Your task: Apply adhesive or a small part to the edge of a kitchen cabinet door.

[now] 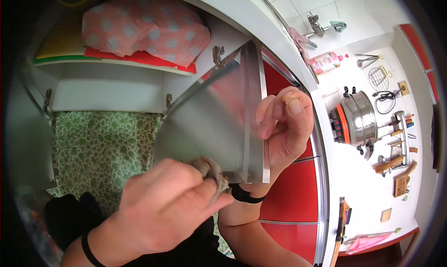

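A crumpled grey-brown cloth [208, 171] is bunched in my left hand [163, 204], whose fingers are closed round it. The cloth touches the lower part of an open cabinet door [209, 122], a frosted panel in a metal frame. My right hand [288, 122] is at the door's outer edge, its fingers curled over the frame. Part of my right forearm passes behind the door's lower corner. Both wrists wear black bands.
Inside the cabinet, a pink polka-dot bag [144, 27] lies on a shelf. A green pebble-patterned floor [100, 150] shows below. To the right, a white counter [344, 178] holds a steel pot [364, 119] and hanging utensils, above red cabinet fronts [286, 195].
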Action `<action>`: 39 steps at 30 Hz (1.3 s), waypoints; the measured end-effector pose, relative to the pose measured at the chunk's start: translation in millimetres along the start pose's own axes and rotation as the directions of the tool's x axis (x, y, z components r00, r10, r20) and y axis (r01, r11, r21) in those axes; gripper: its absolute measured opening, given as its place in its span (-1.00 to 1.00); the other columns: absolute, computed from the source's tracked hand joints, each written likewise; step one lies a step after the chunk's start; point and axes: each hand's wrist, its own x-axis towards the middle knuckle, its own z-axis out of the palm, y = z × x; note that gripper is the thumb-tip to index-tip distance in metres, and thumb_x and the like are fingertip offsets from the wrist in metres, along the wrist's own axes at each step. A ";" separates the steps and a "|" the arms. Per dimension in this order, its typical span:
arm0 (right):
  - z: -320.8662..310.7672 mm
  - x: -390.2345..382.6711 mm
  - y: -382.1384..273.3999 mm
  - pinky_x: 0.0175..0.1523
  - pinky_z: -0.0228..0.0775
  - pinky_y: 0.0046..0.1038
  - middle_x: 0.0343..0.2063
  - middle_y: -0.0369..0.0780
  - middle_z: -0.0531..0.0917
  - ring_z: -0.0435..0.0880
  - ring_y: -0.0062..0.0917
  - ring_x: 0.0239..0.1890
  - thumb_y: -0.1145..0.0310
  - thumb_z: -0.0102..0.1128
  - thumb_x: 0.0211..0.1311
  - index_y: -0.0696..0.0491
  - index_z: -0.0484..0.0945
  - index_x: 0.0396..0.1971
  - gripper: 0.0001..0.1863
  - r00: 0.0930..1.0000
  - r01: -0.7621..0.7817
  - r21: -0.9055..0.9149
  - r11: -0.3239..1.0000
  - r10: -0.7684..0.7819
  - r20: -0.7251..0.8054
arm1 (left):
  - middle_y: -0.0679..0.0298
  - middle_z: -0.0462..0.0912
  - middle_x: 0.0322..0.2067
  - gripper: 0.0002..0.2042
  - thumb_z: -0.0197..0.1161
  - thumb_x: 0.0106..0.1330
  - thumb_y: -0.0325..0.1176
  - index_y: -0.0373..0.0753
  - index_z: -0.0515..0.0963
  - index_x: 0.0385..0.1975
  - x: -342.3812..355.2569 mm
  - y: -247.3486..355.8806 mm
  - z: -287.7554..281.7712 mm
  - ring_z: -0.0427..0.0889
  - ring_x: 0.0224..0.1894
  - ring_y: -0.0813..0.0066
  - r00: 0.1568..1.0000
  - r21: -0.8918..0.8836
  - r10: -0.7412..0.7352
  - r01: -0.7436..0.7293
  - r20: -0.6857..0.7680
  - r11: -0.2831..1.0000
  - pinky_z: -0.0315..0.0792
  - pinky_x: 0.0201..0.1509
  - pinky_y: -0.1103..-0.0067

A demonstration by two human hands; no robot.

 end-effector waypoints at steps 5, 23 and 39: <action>1.3 0.4 -1.3 -0.55 0.17 -0.55 -0.57 -0.23 0.46 0.29 -0.64 -0.75 0.43 0.12 0.27 0.22 0.55 -0.32 -0.85 0.999 0.014 -0.070 0.997 -0.016 -0.031 | 0.20 0.55 -0.41 -0.74 0.60 0.00 -0.42 -0.32 0.64 -0.38 -2.2 -11.2 3.4 0.54 -0.47 0.40 0.952 -0.222 -0.300 0.281 -0.057 0.934 0.42 -0.42 0.56; -8.4 6.5 -0.6 -0.56 0.14 -0.58 -0.57 -0.21 0.50 0.26 -0.67 -0.78 0.42 0.13 0.28 0.20 0.56 -0.30 -0.85 0.999 0.024 -0.123 0.992 -0.018 0.050 | 0.10 0.54 -0.26 -0.70 0.29 0.19 -0.63 -0.50 0.60 -0.04 8.7 11.5 58.5 0.57 -0.33 0.21 0.991 -0.362 -0.128 0.102 -0.047 0.926 0.49 -0.32 0.46; -8.9 -6.1 -5.1 -0.60 0.14 -0.71 -0.51 -0.28 0.56 0.38 -0.81 -0.70 0.63 0.19 0.22 0.25 0.62 -0.41 -0.94 0.994 -0.101 -0.067 0.993 0.097 -0.055 | 0.36 0.65 -0.35 -0.78 0.19 0.43 -0.41 -0.45 0.61 -0.09 130.6 7.5 -30.8 0.50 -0.32 0.73 0.838 -0.600 -0.535 0.374 -0.108 0.707 0.39 -0.21 0.72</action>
